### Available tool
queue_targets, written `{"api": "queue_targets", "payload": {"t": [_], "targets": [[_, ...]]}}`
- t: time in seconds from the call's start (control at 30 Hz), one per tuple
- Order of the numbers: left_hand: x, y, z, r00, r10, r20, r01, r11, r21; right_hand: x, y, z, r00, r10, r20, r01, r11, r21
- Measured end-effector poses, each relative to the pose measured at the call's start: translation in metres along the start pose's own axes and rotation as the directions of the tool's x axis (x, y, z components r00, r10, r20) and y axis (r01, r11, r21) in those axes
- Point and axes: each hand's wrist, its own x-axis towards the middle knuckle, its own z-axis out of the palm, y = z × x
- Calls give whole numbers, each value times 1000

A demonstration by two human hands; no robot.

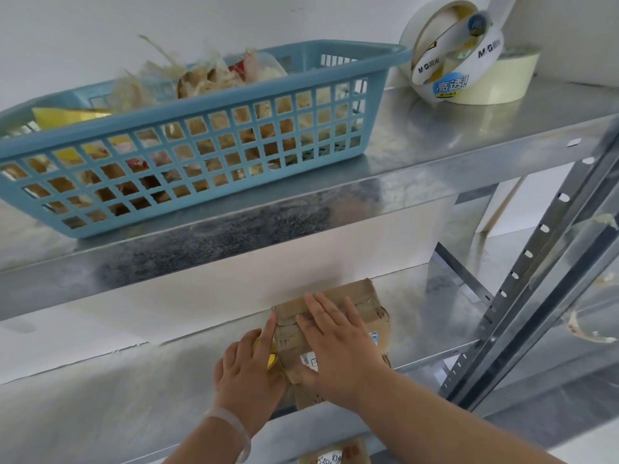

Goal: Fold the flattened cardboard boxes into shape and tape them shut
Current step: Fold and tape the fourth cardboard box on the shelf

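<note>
Currently, cardboard box (368, 313) held on lower shelf (134, 380): top pressed by flat-fingered right hand (338, 346), yellow object (268, 354) gripped at its left side by left hand (248, 373); seam should be smoothed firmly, box kept from sliding.

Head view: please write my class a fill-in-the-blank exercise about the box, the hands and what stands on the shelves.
1. The blue basket stands on the shelf ____ the cardboard box.
2. The right hand lies flat on ____ of the box.
3. The left hand holds an object whose colour is ____.
4. The tape rolls stand to the ____ of the basket.

Missing words: above; top; yellow; right.
</note>
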Motion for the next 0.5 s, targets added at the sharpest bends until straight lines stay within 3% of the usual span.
{"api": "queue_targets", "payload": {"t": [0.17,0.33,0.5], "targets": [[1,-3,0,1000,4,4,-4,1000,-20,1,-1,5,1000,6,16,-7,997,78],[2,0,0,1000,-29,9,29,999,-24,4,-10,-3,997,34,73,-36,999,23],[2,-2,2,1000,-23,2,23,1000,4,1,-9,-5,989,-20,146,24,999,-24]]}}
